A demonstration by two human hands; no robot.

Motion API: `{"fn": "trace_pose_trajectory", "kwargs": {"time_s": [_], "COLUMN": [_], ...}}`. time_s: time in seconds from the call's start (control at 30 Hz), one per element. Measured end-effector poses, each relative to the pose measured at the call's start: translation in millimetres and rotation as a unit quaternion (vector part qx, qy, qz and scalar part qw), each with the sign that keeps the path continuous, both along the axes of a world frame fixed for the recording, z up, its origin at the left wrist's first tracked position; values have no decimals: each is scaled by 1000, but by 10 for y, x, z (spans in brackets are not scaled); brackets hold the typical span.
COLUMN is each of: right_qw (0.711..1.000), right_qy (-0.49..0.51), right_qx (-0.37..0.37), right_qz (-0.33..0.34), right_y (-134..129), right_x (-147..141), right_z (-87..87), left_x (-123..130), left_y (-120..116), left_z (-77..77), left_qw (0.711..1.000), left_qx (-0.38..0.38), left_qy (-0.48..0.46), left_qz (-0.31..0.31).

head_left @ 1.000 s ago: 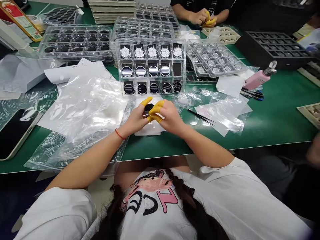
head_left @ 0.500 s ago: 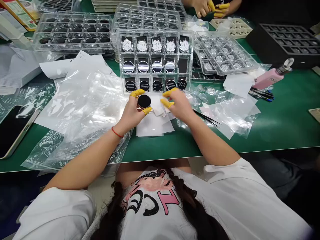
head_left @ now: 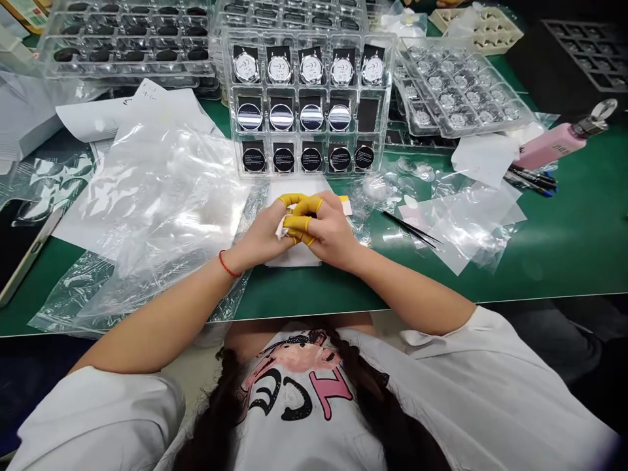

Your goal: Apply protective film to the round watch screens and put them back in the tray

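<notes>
My left hand (head_left: 265, 230), with yellow finger cots, is closed around the round black watch head, now almost wholly hidden behind the fingers. Over it, my right hand (head_left: 331, 229) presses a small white wiping cloth (head_left: 281, 227) with its yellow-covered fingertips. Both hands meet above white paper sheets (head_left: 294, 258) on the green table. Just behind stands a clear plastic tray (head_left: 392, 85), propped up and facing me. Its top row shows watch heads with silver printed backs (head_left: 311, 69); shiny and black round pieces fill lower pockets, and one middle-row pocket at the right holds only a black card.
Clear plastic bags (head_left: 171, 183) and papers cover the left side, with a phone (head_left: 24, 242) at the edge. Black tweezers (head_left: 411, 229), pens (head_left: 532, 180) and a pink bottle (head_left: 554, 144) lie to the right. More loaded trays (head_left: 471, 91) are stacked behind.
My right hand has come leftward with the white cloth onto the watch head in my left hand, covering it. The view has shifted, and the co-worker's hands at the top are mostly out of frame.
</notes>
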State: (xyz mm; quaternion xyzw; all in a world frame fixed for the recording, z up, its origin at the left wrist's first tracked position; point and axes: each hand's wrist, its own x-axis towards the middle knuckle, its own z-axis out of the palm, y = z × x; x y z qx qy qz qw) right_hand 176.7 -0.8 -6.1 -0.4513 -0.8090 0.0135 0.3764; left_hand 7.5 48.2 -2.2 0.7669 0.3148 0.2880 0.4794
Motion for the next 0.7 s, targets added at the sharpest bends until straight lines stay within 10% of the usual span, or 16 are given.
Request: {"fn": "trace_pose_trajectory", "kwargs": {"time_s": [0.2, 0.4, 0.7], "right_qw": [995, 993, 982], "right_qy": [52, 18, 83], "right_qx": [46, 114, 102], "right_qz": [-65, -19, -132], "right_y": [123, 25, 251], "right_x": [138, 11, 308], "right_z": [-132, -169, -211], "left_x": [66, 24, 104], "left_y": [-50, -26, -161], "left_z": [-20, 11, 92], "left_qw": [990, 999, 996], "left_qx": [-120, -23, -58], "left_qy": [-73, -7, -64], "left_qz": [16, 35, 21]}}
